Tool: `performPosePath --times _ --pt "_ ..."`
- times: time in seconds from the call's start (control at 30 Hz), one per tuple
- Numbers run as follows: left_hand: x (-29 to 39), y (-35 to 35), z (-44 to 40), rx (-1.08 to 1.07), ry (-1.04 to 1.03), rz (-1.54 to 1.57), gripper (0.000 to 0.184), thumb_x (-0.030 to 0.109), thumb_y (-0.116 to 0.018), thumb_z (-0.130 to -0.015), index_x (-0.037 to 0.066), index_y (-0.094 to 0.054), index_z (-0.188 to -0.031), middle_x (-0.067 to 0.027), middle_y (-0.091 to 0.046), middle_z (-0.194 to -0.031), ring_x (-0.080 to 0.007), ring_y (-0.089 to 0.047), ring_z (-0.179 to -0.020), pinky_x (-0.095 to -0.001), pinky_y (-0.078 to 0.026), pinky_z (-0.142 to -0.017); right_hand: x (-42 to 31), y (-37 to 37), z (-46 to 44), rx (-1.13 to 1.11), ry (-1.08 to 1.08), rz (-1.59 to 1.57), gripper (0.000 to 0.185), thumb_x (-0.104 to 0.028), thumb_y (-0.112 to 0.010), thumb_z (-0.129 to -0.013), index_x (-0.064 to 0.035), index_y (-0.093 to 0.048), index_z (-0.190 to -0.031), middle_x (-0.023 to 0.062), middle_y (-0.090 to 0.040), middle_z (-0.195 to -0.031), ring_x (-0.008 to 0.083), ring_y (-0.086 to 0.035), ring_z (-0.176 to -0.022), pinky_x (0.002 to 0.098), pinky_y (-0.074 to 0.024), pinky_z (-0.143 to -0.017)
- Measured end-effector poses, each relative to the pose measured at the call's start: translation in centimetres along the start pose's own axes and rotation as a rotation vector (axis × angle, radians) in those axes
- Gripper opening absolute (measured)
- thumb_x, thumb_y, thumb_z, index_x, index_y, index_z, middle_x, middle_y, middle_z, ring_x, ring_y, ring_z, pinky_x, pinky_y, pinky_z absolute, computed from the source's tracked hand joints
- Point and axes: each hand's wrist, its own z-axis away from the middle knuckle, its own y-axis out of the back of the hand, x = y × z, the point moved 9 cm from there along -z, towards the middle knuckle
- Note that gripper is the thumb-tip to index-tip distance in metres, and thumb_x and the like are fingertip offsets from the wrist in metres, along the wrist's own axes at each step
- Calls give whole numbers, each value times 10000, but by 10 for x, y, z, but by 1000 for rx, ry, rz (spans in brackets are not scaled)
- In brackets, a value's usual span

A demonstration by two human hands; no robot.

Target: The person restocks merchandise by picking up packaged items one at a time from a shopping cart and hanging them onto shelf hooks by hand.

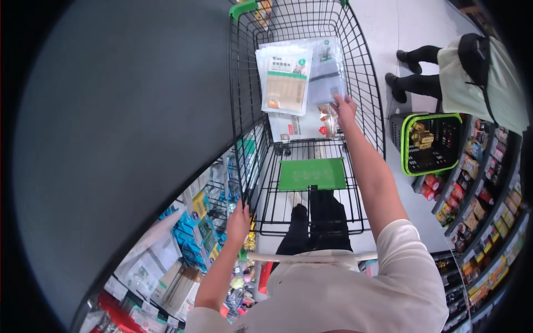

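A wire shopping cart (378, 130) with green corner pieces and a green seat flap (311, 174) stands in front of me. My right hand (345, 108) reaches into the basket, its fingers closed at the lower right corner of a clear-wrapped grey package (326, 72). Beside that package and partly over it lies a white and beige pack of cloths (287, 80) with a green band. Under both is a flat white printed package (297, 127). My left hand (239, 221) is closed on the cart's left side wire; its fingertips are partly hidden.
To the left, a large dark panel (127, 111) rises above shelves of packaged goods (194, 233). At right a person in a light top (483, 72) stands near a black basket with a lime rim (403, 145), which holds yellow packs. Snack shelves (477, 188) line the right side.
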Motion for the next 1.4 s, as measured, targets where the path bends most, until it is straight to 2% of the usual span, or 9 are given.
performPosePath --times 0.13,0.37,0.53,0.57,0.67,0.77,0.87,1.23,1.4 --pt "-13 -9 2 52 -58 -20 373 253 -495 -1012 26 -516 -1307 -287 -672 -864 -478 -650 -791 -565 -513 -685 -41 -9 68 -12 253 340 324 -130 -684 -929 104 -613 -1142 128 -656 -978 178 -661 -831 320 -614 -718" --pt "-21 -12 10 163 -130 -34 352 266 -528 -984 30 -570 -1242 -260 -691 -914 -470 -661 -841 -567 -522 -754 -83 -29 269 -305 152 163 282 -133 -664 -945 74 -625 -1133 103 -683 -983 150 -667 -798 310 -585 -695" --pt "-10 8 25 393 -295 128 373 284 -532 -992 -4 -597 -1219 -253 -642 -1177 -427 -608 -1092 -505 -498 -906 -96 -21 406 -505 -66 -1 283 -133 -658 -954 33 -629 -1182 78 -687 -1049 162 -669 -906 330 -558 -819" --pt "-6 15 30 429 -328 179 406 321 -530 -1010 -16 -611 -1220 -242 -618 -1236 -381 -566 -1192 -437 -471 -976 -94 -17 425 -532 -118 8 288 -132 -661 -954 8 -624 -1203 72 -689 -1068 152 -660 -933 339 -541 -837" --pt "1 23 47 479 -381 705 454 364 -527 -1024 9 -563 -1304 -173 -637 -1240 -300 -585 -1186 -386 -461 -995 -96 -8 476 -699 -151 3 283 -127 -662 -951 -8 -628 -1206 55 -691 -1070 129 -650 -924 321 -527 -813" --pt "21 -5 75 -80 -119 1885 434 321 -539 -1033 39 -504 -1361 -105 -635 -1246 -254 -606 -1144 -390 -463 -1003 -85 1 516 -827 -190 164 252 -129 -682 -939 -20 -660 -1165 30 -690 -1047 105 -629 -890 285 -505 -792" --pt "11 11 101 109 -298 1915 455 254 -614 -1000 64 -460 -1384 -63 -581 -1320 -204 -576 -1173 -382 -469 -987 -68 14 531 -872 -142 385 297 -112 -686 -928 -18 -653 -1207 48 -696 -1078 132 -641 -959 299 -502 -867" --pt "-71 18 139 318 -249 1785 385 177 -616 -996 -1 -514 -1321 -96 -627 -1229 -178 -614 -1068 -319 -490 -922 -38 -33 550 -753 345 1141 396 -237 -709 -917 51 -619 -1174 88 -697 -974 136 -631 -880 276 -492 -782" --pt "-88 12 157 309 -276 1901 382 175 -587 -1013 -6 -498 -1338 -102 -615 -1262 -192 -613 -1101 -330 -492 -939 -19 -45 545 -766 235 932 375 -299 -701 -924 20 -630 -1107 77 -685 -945 133 -607 -821 285 -476 -730"
